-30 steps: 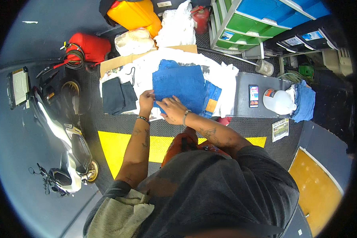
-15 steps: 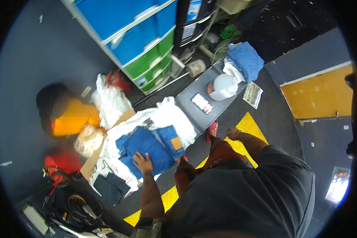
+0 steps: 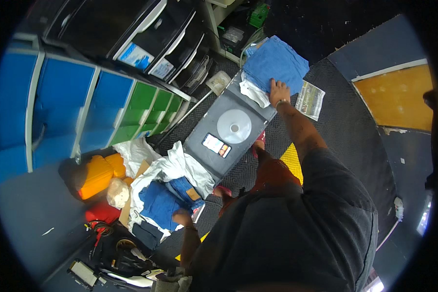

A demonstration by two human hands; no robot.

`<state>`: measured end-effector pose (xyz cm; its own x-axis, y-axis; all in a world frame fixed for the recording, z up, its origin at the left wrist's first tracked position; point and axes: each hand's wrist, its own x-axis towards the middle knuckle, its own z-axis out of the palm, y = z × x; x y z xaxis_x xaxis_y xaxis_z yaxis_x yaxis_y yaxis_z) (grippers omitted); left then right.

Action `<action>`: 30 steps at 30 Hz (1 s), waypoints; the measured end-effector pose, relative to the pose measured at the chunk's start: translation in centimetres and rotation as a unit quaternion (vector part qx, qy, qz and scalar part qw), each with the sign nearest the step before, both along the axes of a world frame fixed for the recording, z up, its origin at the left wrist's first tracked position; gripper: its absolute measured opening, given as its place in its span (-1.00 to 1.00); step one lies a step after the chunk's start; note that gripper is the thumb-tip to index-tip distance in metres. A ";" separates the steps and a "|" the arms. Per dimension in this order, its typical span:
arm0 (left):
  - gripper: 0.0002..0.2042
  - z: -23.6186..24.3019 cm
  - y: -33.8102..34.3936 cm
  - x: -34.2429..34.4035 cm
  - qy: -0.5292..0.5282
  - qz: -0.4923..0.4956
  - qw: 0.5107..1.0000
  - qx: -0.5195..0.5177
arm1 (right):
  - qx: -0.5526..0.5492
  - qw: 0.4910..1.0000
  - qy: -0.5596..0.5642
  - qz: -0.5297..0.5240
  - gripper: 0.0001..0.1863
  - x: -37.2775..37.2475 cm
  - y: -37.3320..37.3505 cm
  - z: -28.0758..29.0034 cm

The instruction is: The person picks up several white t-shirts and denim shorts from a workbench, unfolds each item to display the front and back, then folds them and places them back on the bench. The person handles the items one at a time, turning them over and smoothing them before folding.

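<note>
My right hand (image 3: pixel 280 92) lies on the near edge of a folded light blue denim garment (image 3: pixel 272 63), fingers stretched over the cloth. A white cloth (image 3: pixel 254 93) sticks out beneath that garment, at the far end of a dark grey bench (image 3: pixel 199 131). Low on the left, my left hand (image 3: pixel 182 217) is at the edge of folded dark blue jeans (image 3: pixel 158 202); its fingers are blurred. A second jeans piece with a tan waist patch (image 3: pixel 192 194) lies beside them. Both rest on white cloth (image 3: pixel 173 165). Folded black cloth (image 3: pixel 147 234) lies near the left end.
A translucent plastic jug (image 3: pixel 234 126) and a lit phone (image 3: pixel 216 145) stand between the piles. Blue and green drawers (image 3: pixel 114 102) and black drawers (image 3: pixel 151 46) line the far side. A newspaper (image 3: pixel 310 100) lies on the floor mat. An orange bag (image 3: pixel 97 176) sits at the left.
My right hand has reached from beside my leg out to the light blue denim. My left hand has drawn back toward the jeans' near edge. The view has turned.
</note>
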<state>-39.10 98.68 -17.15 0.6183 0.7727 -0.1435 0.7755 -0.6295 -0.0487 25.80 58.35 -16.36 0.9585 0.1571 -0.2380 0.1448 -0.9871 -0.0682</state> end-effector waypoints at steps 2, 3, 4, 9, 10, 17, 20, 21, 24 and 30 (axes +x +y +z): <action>-0.80 2.9 -5.0 5.4 -0.107 -0.092 0.978 -0.155 | 0.004 0.995 0.093 0.023 -0.26 4.4 -0.4 0.3; -0.70 4.7 -7.4 8.6 -0.135 -0.205 0.957 -0.156 | 0.000 0.989 0.142 0.031 -0.27 5.9 -1.2 0.3; -0.68 7.1 -9.1 11.6 -0.108 -0.256 0.927 -0.250 | 0.013 0.993 0.118 0.011 -0.36 7.2 -1.6 0.1; -0.65 17.0 -15.0 24.6 0.042 -0.164 0.826 -0.538 | 0.243 0.967 -0.030 -0.068 -0.51 10.3 -8.5 3.8; -0.66 17.9 -15.7 26.5 0.043 -0.167 0.829 -0.533 | 0.291 0.952 -0.082 -0.047 -0.54 10.3 -10.1 5.6; -0.62 17.1 -19.8 35.9 -0.023 -0.263 0.808 -0.527 | 0.612 0.783 -0.100 -0.038 -0.73 -0.3 -21.1 24.7; -0.54 16.9 -22.0 38.9 -0.067 -0.255 0.728 -0.632 | 0.644 0.745 -0.172 -0.030 -0.62 -7.9 -22.3 31.7; -0.52 16.8 -22.7 39.7 -0.076 -0.250 0.693 -0.672 | 0.654 0.733 -0.184 -0.023 -0.60 -10.5 -22.4 33.6; -0.46 15.7 -24.9 41.0 -0.066 -0.283 0.661 -0.691 | 0.660 0.712 -0.236 -0.038 -0.44 -18.8 -22.0 37.8; -0.19 9.2 -31.9 36.6 0.099 -0.299 0.565 -0.763 | 0.657 0.684 -0.301 -0.101 -0.39 -33.8 -19.6 41.7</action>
